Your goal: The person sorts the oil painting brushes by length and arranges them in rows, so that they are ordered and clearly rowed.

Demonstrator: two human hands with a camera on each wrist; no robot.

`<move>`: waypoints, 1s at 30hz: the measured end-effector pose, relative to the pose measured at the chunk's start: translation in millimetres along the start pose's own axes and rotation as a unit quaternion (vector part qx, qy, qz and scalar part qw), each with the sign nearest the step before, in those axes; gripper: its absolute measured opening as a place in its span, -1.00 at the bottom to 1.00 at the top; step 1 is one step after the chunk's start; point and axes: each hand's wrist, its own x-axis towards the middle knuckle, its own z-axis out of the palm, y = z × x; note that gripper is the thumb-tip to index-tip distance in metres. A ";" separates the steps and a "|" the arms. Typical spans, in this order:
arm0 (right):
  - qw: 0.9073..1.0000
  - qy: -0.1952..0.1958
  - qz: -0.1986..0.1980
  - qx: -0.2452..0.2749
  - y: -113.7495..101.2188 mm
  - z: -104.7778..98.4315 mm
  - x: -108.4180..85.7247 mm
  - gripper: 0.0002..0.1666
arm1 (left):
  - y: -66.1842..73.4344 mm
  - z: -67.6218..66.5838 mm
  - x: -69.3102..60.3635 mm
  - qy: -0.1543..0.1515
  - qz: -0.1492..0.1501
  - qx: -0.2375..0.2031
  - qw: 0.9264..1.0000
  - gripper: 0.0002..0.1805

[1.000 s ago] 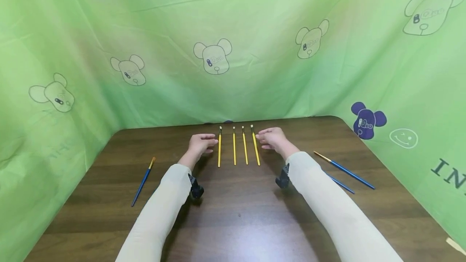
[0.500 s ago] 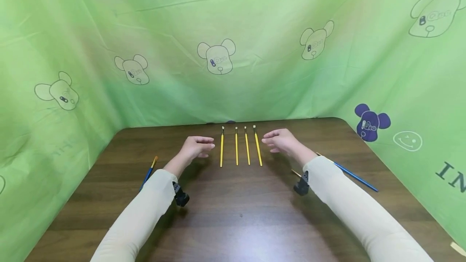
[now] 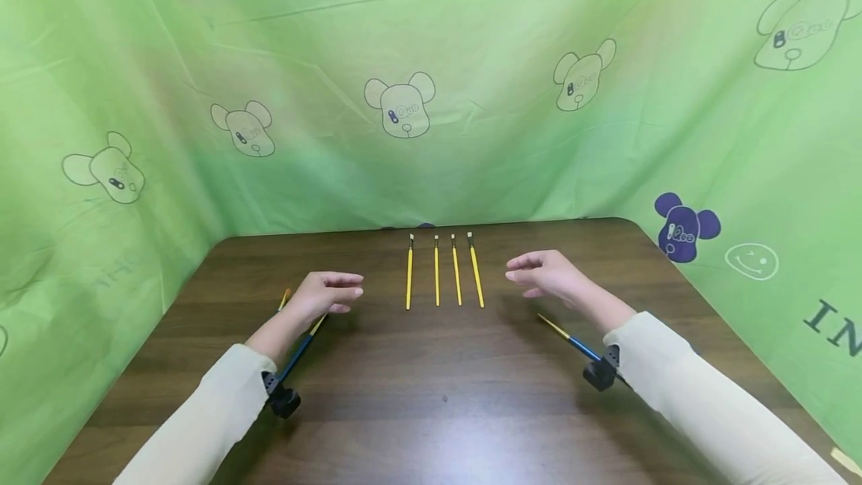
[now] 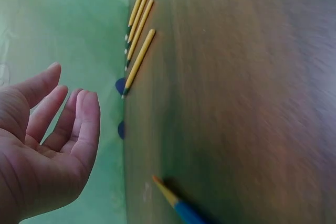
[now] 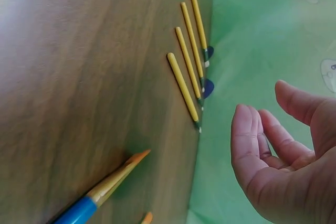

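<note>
Several yellow-handled paintbrushes (image 3: 436, 275) lie side by side at the middle back of the table, bristles toward the curtain. My left hand (image 3: 322, 296) hovers to their left, fingers relaxed and holding nothing. Under it lies a blue paintbrush (image 3: 299, 356), partly hidden by the wrist; the tip of a second one (image 3: 286, 296) shows behind the hand. To the right of the row, my right hand (image 3: 548, 275) is also in the air with loose, bare fingers. A blue paintbrush (image 3: 572, 341) lies below its wrist. The right wrist view shows its bristles (image 5: 137, 158) and another brush tip (image 5: 147, 217).
The brown wooden table (image 3: 431, 425) meets a green curtain (image 3: 323, 171) printed with bear heads at its back and sides. Black wrist cameras are strapped to both sleeves. A pale strip (image 3: 845, 462) lies by the right edge.
Both hands have drawn away from the yellow paintbrushes, outward and toward the body, the left to the left and the right to the right. The yellow brushes stay in place.
</note>
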 end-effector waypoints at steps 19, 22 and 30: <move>1.000 0.011 -0.021 0.004 33.3 -31.7 -50.6 -0.37 | -35.5 -43.5 -61.6 0.030 0.001 -0.019 0.999 -0.47; 1.000 0.012 -0.023 0.016 42.7 -35.8 -57.0 -0.37 | -40.4 -45.9 -67.4 0.047 0.008 -0.026 0.999 -0.48; 0.999 0.014 -0.028 0.022 60.6 -41.7 -72.1 -0.39 | -51.0 -43.5 -75.8 0.076 0.023 -0.023 0.997 -0.50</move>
